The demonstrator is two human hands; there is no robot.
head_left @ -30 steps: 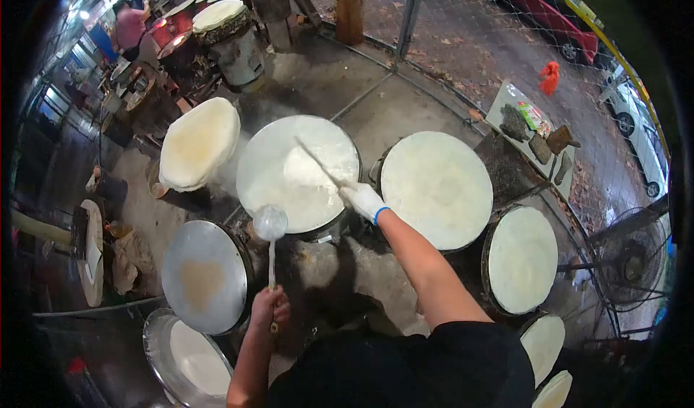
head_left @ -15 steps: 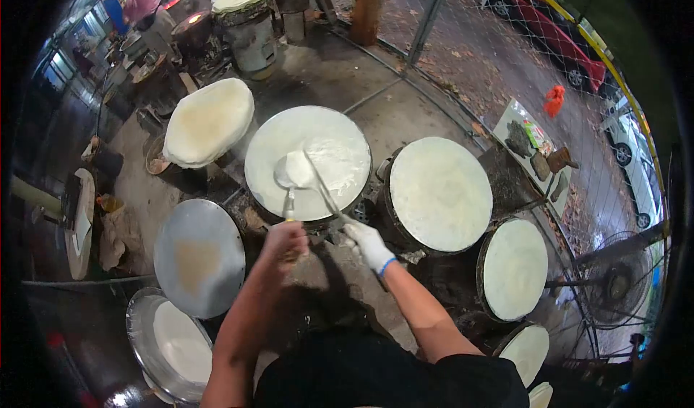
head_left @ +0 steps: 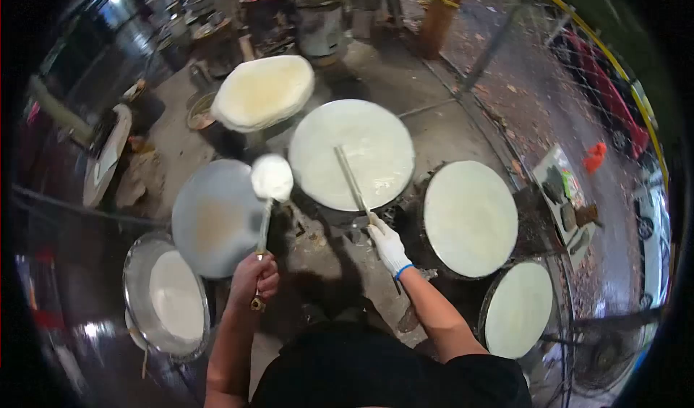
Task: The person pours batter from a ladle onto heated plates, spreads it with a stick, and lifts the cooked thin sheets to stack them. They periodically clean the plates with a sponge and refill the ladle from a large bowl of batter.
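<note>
Batter-coated steaming drum (head_left: 352,153) sits at twelve o'clock, a flat stick (head_left: 351,180) lying across it, gripped at its near end by the gloved right hand (head_left: 387,245). Bare left hand (head_left: 254,281), fist closed, holds a batter-filled ladle (head_left: 271,178) at ten o'clock over the grey lid (head_left: 215,218).

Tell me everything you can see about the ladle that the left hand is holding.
The ladle has a long thin handle that looks like metal, with a brownish end below the left hand. Its round bowl is filled with white batter. The bare hand has a closed grip on the lower part of the handle, and the bowl is raised at the far end. In the picture the bowl lies between the bare grey pan and the pan covered in white batter; whether it touches either cannot be told.
</note>
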